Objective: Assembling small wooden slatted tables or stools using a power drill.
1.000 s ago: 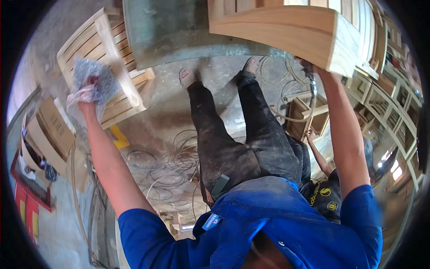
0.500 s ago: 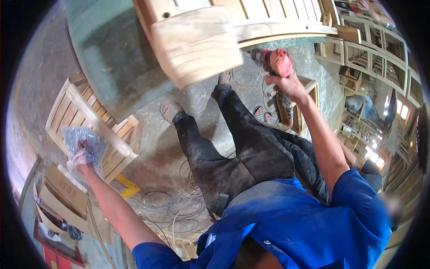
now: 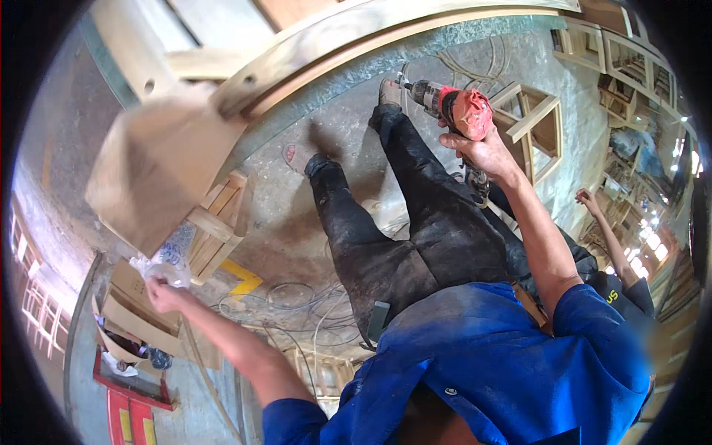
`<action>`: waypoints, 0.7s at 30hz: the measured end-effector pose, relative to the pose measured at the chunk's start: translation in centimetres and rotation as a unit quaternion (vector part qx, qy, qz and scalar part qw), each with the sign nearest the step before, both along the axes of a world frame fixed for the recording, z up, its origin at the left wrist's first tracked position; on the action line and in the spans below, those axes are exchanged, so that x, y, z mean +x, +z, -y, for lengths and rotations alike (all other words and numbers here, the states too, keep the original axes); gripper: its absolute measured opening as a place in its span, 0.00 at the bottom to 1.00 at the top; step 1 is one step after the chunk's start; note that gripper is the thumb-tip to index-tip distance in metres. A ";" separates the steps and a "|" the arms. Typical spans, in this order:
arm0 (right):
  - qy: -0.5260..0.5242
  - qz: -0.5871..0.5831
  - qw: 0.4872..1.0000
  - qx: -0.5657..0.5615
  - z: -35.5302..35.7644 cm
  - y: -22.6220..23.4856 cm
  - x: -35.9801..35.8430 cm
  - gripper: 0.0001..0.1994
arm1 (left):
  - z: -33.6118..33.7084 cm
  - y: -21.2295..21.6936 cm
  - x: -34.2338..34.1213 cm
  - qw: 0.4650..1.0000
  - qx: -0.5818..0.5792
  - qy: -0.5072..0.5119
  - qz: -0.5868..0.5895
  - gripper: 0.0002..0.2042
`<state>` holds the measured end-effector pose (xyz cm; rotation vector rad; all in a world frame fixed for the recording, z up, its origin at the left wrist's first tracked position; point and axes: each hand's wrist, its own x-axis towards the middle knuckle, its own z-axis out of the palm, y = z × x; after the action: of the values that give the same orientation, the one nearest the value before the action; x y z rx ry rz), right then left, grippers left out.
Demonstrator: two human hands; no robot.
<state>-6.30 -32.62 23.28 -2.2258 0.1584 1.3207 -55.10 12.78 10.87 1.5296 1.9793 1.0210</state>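
My right hand (image 3: 486,154) is wrapped round the grip of a power drill (image 3: 430,95), whose rear is covered in red wrapping. The drill hangs just off the front edge of a slatted wooden furniture piece (image 3: 319,55), apart from it, its chuck turned to the left. Down at the left, my left hand (image 3: 165,294) grips a clear plastic bag (image 3: 175,256) with small contents I cannot make out. The bag is partly hidden behind the broad pale wooden end (image 3: 163,174) of the furniture piece.
A smaller wooden frame (image 3: 211,241) stands on the floor beyond the bag, near an open cardboard box (image 3: 133,300). Cables (image 3: 297,297) coil on the floor. At the right are a wooden stool-like frame (image 3: 530,122) and another person's arm (image 3: 612,241).
The wooden furniture piece now sits further left and lower in view, its end covering part of the bag. Both hands keep their hold; the drill appears slightly lower and more clearly.
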 end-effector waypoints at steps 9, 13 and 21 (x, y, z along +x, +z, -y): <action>0.034 0.140 0.976 0.164 4.1 -1.1 2.8 0.18 | 27.2 -2.3 35.2 0.704 -0.464 -0.375 0.386 0.09; 0.009 0.138 0.975 0.171 6.2 -1.8 5.1 0.19 | 32.7 -4.3 47.6 0.519 -0.581 -0.281 0.561 0.06; -0.046 0.165 0.958 0.230 8.6 -4.0 9.4 0.22 | 36.7 -6.4 55.8 0.499 -0.640 -0.203 0.548 0.04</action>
<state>3.07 -41.27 19.27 -1.9681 -0.1550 0.8152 0.75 -23.87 4.42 0.1615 0.7399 -0.0314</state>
